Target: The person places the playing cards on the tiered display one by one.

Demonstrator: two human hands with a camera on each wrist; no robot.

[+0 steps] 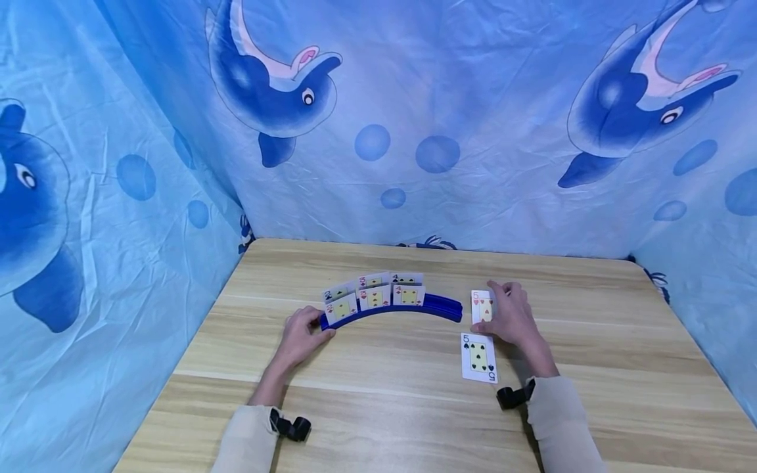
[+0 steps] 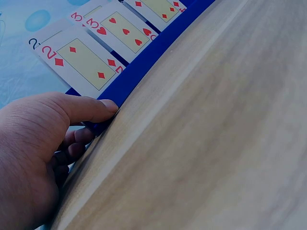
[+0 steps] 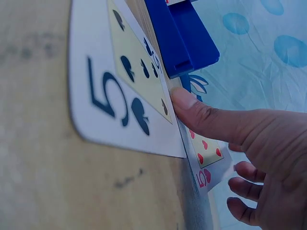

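A curved blue card holder (image 1: 440, 306) stands on the table with two rows of playing cards in its left and middle parts. Its front row shows the two of diamonds (image 2: 79, 62), three of hearts (image 2: 120, 33) and four of diamonds (image 1: 409, 295). My left hand (image 1: 300, 338) grips the holder's left end, thumb in front and fingers behind. Right of the holder, my right hand (image 1: 513, 314) holds the five of hearts (image 1: 480, 305) at its edges between thumb and index finger. Nearer me, the five of spades (image 1: 479, 358) lies face up.
The wooden table (image 1: 384, 407) stretches in front of the holder. A blue curtain (image 1: 378, 66) printed with dolphins hangs behind the table and along both sides. A black wrist camera (image 1: 290, 427) sits at the left cuff, another (image 1: 514, 396) at the right.
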